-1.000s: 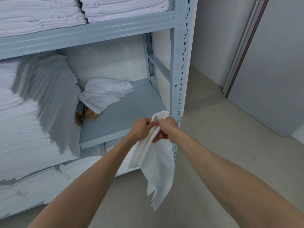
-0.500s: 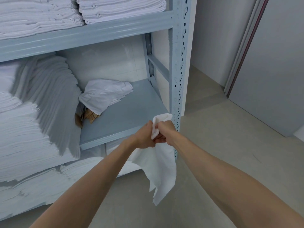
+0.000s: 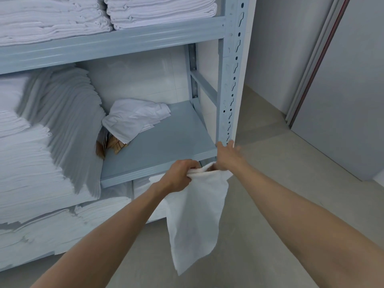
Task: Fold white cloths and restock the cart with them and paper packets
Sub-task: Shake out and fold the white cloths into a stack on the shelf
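The grey metal shelf rack [image 3: 230, 84] fills the left side, with big stacks of folded white cloths [image 3: 47, 146] cut off by the left and top edges, and a loose crumpled cloth [image 3: 135, 117] lying over some brown paper packets [image 3: 113, 143] that are mostly hidden. In front of the middle shelf hangs the white cloth [image 3: 195, 217], its long axis vertical and the lowest corner pointing down to the floor. The left hand [image 3: 180, 175] grips its bunched top edge with curled fingers, while the right hand [image 3: 225, 155], which half a second ago was pressed against the left one on the cloth, has now moved apart toward the rack post with fingers spread and blurred, so I cannot tell if its lower fingers pinch the cloth.
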Demonstrator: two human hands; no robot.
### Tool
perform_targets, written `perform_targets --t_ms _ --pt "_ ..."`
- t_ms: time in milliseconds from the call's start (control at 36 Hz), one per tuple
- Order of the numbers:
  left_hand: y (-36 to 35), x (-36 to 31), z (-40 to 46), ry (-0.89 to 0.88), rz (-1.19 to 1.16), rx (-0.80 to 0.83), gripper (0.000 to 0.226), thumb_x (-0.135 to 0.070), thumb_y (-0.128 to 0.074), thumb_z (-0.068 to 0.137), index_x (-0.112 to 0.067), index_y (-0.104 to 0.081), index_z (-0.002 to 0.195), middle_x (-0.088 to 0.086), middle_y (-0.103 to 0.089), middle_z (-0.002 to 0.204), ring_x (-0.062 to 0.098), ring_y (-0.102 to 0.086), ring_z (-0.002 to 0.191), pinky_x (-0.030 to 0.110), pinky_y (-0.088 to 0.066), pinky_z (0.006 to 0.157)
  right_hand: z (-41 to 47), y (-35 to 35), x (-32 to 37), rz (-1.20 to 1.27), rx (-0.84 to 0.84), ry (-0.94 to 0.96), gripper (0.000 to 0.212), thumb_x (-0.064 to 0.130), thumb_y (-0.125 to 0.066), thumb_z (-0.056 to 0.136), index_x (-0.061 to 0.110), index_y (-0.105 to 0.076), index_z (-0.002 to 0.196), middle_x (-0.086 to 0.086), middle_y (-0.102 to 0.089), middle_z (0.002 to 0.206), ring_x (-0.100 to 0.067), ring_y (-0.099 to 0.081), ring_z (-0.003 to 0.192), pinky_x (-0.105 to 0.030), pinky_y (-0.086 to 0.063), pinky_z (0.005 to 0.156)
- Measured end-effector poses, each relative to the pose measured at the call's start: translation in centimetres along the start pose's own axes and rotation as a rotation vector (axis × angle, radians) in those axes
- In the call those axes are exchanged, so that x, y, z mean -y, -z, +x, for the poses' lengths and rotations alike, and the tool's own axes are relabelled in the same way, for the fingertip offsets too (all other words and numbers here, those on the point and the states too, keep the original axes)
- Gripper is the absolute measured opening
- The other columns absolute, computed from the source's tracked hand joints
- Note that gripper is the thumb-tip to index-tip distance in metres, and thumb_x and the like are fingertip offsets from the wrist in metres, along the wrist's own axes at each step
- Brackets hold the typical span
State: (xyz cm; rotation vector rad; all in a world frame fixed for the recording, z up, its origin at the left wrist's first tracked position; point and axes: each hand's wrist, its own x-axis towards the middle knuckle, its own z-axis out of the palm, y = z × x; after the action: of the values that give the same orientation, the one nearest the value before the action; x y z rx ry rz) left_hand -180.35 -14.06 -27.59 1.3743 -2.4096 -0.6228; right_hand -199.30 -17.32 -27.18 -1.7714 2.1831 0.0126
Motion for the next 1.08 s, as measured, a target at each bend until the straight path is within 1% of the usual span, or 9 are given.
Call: perform_targets --t_ms 83,139,306,417,528,639,722,861,1083 --pt "0.4 0.5 -0.3 -0.014 -0.004 -0.029 0.030 0.010 -0.063 0.072 -0.009 -0.069 0.095 0.004 -0.068 0.093 0.023 -0.059 0.084 0.031 -0.044 0.072 0.1 -1.9 -1.4 0.001 0.094 0.028 0.024 0.017 -0.054 0.090 0.011 -0.053 0.113 -0.015 -0.055 0.129 -0.033 -0.058 0.107 -0.033 -0.046 0.079" --pt "0.6 1.1 -0.6 -0.012 -0.006 -0.044 0.030 0.010 -0.064 0.072 -0.009 -0.070 0.095 0.003 -0.069 0.093 0.020 -0.059 0.083 0.029 -0.043 0.072 -0.2 -3.1 -2.2 0.013 0.106 0.010 0.008 0.016 -0.054 0.088 0.012 -0.049 0.092 -0.013 -0.064 0.116 -0.029 -0.057 0.089 -0.032 -0.043 0.071" --pt "0.8 3.5 -1.3 0.053 -0.003 -0.098 0.029 0.011 -0.068 0.070 -0.006 -0.072 0.094 0.004 -0.070 0.093 0.019 -0.058 0.082 0.023 -0.036 0.068 -1.1 -4.1 -2.9 0.134 0.314 -0.145 0.015 0.019 -0.056 0.093 0.007 -0.049 0.089 -0.008 -0.061 0.080 -0.019 -0.059 0.060 -0.030 -0.049 0.051" --pt "0.7 4.7 -1.7 0.068 -0.002 -0.122 0.025 0.010 -0.071 0.070 -0.005 -0.073 0.091 0.005 -0.071 0.090 0.020 -0.059 0.080 0.023 -0.036 0.068 -1.9 -5.5 -2.8 0.392 0.589 -0.260 0.021 0.016 -0.046 0.098 0.000 -0.057 0.091 -0.009 -0.068 0.073 -0.016 -0.062 0.049 -0.032 -0.058 0.057" --pt "1.0 6.0 -2.1 0.083 0.030 -0.109 0.025 0.009 -0.073 0.071 -0.004 -0.073 0.093 0.005 -0.070 0.092 0.019 -0.058 0.081 0.021 -0.035 0.069 -2.2 -4.2 -2.2 0.403 0.243 -0.158 0.018 0.000 -0.060 0.086 0.000 -0.062 0.104 -0.013 -0.069 0.081 -0.021 -0.055 0.054 -0.023 -0.042 0.043" --pt "2.3 7.9 -2.3 0.174 0.088 -0.109 0.024 0.004 -0.073 0.076 -0.003 -0.072 0.099 0.012 -0.067 0.095 0.028 -0.060 0.087 0.027 -0.036 0.072 -1.8 -1.6 -0.8 0.562 0.052 -0.074 0.017 -0.002 -0.058 0.082 0.003 -0.066 0.096 -0.017 -0.070 0.095 -0.025 -0.056 0.069 -0.024 -0.040 0.051" --pt "2.8 8.9 -2.3 0.244 0.124 -0.106 0.015 -0.006 -0.073 0.083 -0.002 -0.071 0.096 0.012 -0.066 0.090 0.030 -0.059 0.086 0.028 -0.031 0.069 -1.5 -0.3 0.3 0.635 -0.022 -0.041 0.016 -0.002 -0.055 0.084 0.010 -0.065 0.085 -0.012 -0.067 0.090 -0.024 -0.055 0.069 -0.022 -0.038 0.051" --pt "1.7 9.6 -2.7 0.388 0.117 -0.153 0.019 -0.024 -0.067 0.093 -0.006 -0.063 0.090 0.009 -0.064 0.086 0.030 -0.057 0.081 0.034 -0.036 0.065 -0.8 0.8 0.5 0.711 -0.128 -0.041 0.025 -0.001 -0.055 0.086 0.006 -0.074 0.101 -0.008 -0.065 0.088 -0.024 -0.059 0.079 -0.028 -0.048 0.064" --pt "-0.1 5.2 -0.2 0.265 0.141 -0.242 0.020 -0.029 -0.058 0.098 -0.009 -0.057 0.096 0.007 -0.061 0.095 0.032 -0.058 0.088 0.035 -0.036 0.066 -1.2 3.6 -4.1 0.604 -0.241 -0.121 0.033 0.006 -0.048 0.083 0.015 -0.077 0.098 -0.008 -0.070 0.104 -0.029 -0.065 0.093 -0.040 -0.057 0.087"
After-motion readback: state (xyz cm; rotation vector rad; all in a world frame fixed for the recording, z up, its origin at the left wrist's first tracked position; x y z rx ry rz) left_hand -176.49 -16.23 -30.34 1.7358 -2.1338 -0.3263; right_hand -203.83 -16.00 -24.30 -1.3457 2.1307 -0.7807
